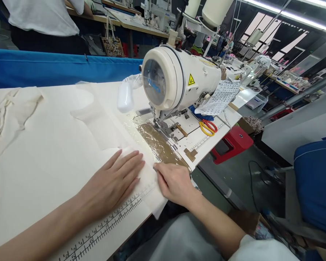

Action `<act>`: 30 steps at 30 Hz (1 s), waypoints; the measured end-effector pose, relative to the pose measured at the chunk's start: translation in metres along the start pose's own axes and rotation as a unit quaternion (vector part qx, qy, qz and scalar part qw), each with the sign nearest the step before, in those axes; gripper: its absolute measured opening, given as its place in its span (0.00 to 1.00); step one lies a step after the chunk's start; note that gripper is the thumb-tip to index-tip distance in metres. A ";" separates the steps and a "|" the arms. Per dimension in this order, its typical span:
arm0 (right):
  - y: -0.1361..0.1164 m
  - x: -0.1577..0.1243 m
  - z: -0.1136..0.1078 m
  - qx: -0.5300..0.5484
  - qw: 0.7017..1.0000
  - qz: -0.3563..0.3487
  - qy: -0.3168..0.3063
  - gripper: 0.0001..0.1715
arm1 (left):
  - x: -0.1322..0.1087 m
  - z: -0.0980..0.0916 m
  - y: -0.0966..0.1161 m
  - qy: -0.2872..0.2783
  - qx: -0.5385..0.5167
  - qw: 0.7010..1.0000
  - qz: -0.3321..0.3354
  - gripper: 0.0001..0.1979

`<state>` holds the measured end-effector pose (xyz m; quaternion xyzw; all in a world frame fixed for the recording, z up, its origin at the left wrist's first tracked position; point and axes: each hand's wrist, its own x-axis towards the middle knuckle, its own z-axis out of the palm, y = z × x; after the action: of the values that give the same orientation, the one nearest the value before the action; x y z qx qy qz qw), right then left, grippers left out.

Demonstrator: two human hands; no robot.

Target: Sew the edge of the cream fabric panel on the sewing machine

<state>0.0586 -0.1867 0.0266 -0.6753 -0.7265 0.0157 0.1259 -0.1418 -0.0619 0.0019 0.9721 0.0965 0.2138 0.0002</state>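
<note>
A thin white piece of fabric [97,125] lies on the white sewing table [49,163], partly over the printed ruler, with one corner hanging past the front edge. My left hand [122,175] rests flat on this fabric, its fingers stretched out. Just right of it, my right hand [176,183] is closed at the fabric's right edge. A small dark spot shows at its fingertips; what they grip is hidden. Beyond both hands stands the white sewing machine [187,78], its needle area above a brown, shiny taped strip [163,145].
Red-and-yellow scissors [208,127] lie right of the needle area. Cream fabric pieces [9,116] lie at the left. A printed paper sheet [220,98] hangs on the machine. A red stool [233,143] stands beyond the table, and another person [43,18] is at the back left.
</note>
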 end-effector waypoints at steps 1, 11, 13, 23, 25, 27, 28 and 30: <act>-0.002 0.006 0.003 0.001 1.000 -0.001 0.004 0.14 | 0.001 0.000 0.001 0.001 -0.011 1.000 0.006 0.22; -0.004 0.017 0.006 0.073 0.996 0.040 0.034 0.14 | 0.000 0.002 0.006 -0.002 -0.024 0.999 0.021 0.22; -0.005 0.019 0.007 0.062 0.997 0.035 0.024 0.14 | -0.001 0.002 0.006 0.002 -0.024 0.999 0.022 0.22; -0.006 0.017 -0.006 0.003 0.998 0.017 -0.060 0.13 | 0.006 -0.004 0.006 0.004 0.002 1.000 0.023 0.22; 0.000 0.005 -0.013 0.011 0.998 0.007 -0.066 0.13 | 0.007 -0.005 0.006 0.004 0.008 1.000 0.028 0.22; 0.006 -0.006 -0.018 0.042 0.997 0.018 -0.059 0.13 | 0.006 -0.005 0.006 0.001 0.015 0.999 0.038 0.22; 0.009 -0.010 -0.019 0.061 0.997 0.030 -0.044 0.13 | 0.005 -0.004 0.006 -0.001 0.017 0.999 0.041 0.22; 0.012 -0.013 -0.017 0.093 0.994 0.051 0.000 0.13 | 0.003 -0.002 0.007 -0.007 0.019 0.999 0.047 0.22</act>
<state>0.0745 -0.2010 0.0382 -0.6966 -0.6868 0.0892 0.1874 -0.1382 -0.0682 0.0049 0.9769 0.0547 0.2049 -0.0272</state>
